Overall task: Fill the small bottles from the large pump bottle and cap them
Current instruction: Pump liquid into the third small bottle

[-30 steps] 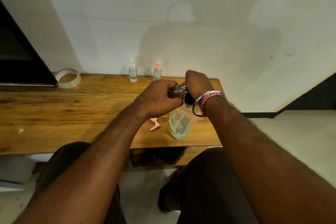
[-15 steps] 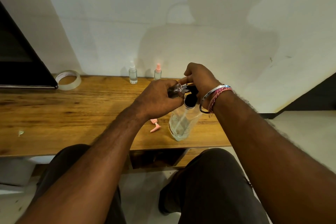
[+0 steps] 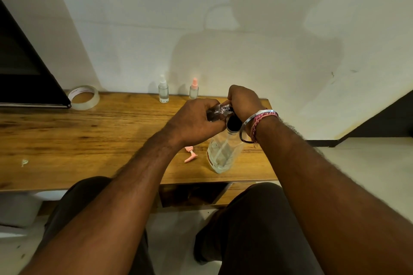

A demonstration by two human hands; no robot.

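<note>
Left hand [image 3: 192, 121]: fingers curled round a small clear bottle [image 3: 218, 111], held tilted at the pump head.
Right hand [image 3: 242, 100]: fingers curled down over the top of the large pump bottle [image 3: 223, 152]; the grip itself is hidden.
Large pump bottle: clear, black collar, standing near the front edge of the wooden worktop [image 3: 67, 140].
Pink cap piece [image 3: 190, 156]: lying just left of the pump bottle.
White-capped small bottle [image 3: 163, 90] and pink-capped small bottle [image 3: 194, 89]: upright by the wall.
Tape roll [image 3: 83, 97]: far left, beside a dark screen [image 3: 22, 69].
</note>
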